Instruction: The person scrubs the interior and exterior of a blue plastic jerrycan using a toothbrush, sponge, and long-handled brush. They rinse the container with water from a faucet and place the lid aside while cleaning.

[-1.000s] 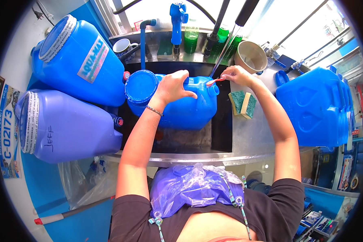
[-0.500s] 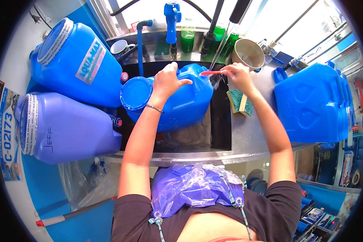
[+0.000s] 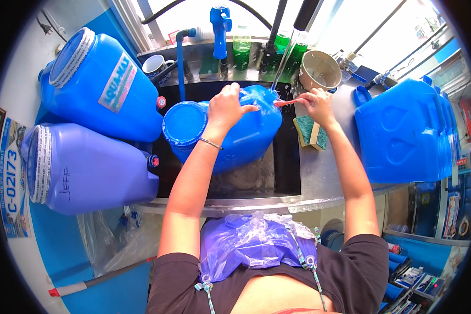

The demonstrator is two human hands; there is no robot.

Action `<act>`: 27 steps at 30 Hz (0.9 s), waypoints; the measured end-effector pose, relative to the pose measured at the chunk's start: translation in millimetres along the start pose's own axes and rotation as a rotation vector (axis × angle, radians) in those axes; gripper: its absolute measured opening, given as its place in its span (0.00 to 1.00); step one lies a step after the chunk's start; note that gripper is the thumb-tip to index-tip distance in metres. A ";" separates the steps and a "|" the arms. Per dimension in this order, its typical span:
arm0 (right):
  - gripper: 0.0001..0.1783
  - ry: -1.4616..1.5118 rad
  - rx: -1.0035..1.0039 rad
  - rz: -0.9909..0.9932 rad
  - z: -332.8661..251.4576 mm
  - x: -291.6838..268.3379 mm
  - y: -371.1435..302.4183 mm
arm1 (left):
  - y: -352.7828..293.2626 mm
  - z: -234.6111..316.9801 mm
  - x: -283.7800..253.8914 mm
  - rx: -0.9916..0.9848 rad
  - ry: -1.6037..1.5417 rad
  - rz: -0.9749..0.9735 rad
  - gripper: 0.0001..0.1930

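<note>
A blue water jug (image 3: pixel 246 138) lies on its side in the dark sink (image 3: pixel 288 178), its round blue lid (image 3: pixel 184 123) toward the left. My left hand (image 3: pixel 229 109) is closed around the handle on the jug's upper side. In my right hand (image 3: pixel 318 107) is a slim red brush (image 3: pixel 290 102), much like a toothbrush, pinched between the fingers. Its far end touches the jug's spout, and the bristles are too small to make out. Water from a thin metal spout (image 3: pixel 286 60) splashes over that end of the jug.
To the left stand a blue jug (image 3: pixel 99 78) and a purple jug (image 3: pixel 99 167); more blue jugs (image 3: pixel 397 131) stand at right. A yellow-green sponge (image 3: pixel 311 132) lies beside the sink. Behind are a beige pot (image 3: pixel 320 70), a mug (image 3: pixel 154 65), green bottles (image 3: pixel 241 49) and a blue tap (image 3: pixel 220 31).
The jug has shifted slightly to the right in the sink, my left hand moving with it. My right hand and the red brush have also moved slightly right and down.
</note>
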State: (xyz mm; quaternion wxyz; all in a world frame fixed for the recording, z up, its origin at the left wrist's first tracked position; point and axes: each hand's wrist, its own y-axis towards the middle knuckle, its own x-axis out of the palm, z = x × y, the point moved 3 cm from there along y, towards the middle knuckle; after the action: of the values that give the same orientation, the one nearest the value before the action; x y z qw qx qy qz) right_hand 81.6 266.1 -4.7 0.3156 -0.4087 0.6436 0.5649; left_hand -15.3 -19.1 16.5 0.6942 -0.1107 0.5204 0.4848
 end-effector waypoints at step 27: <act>0.18 1.386 0.283 -0.651 -88.5 39.9 88.9 | -0.9 22.5 6.9 0.226 -0.157 0.012 0.52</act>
State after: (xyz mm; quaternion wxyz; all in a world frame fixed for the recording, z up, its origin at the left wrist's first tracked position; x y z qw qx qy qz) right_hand -10.6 174.7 16.6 0.0405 -0.7927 0.6076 -0.0283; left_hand -0.9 -0.9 20.2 0.7380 0.0097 0.5163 0.4343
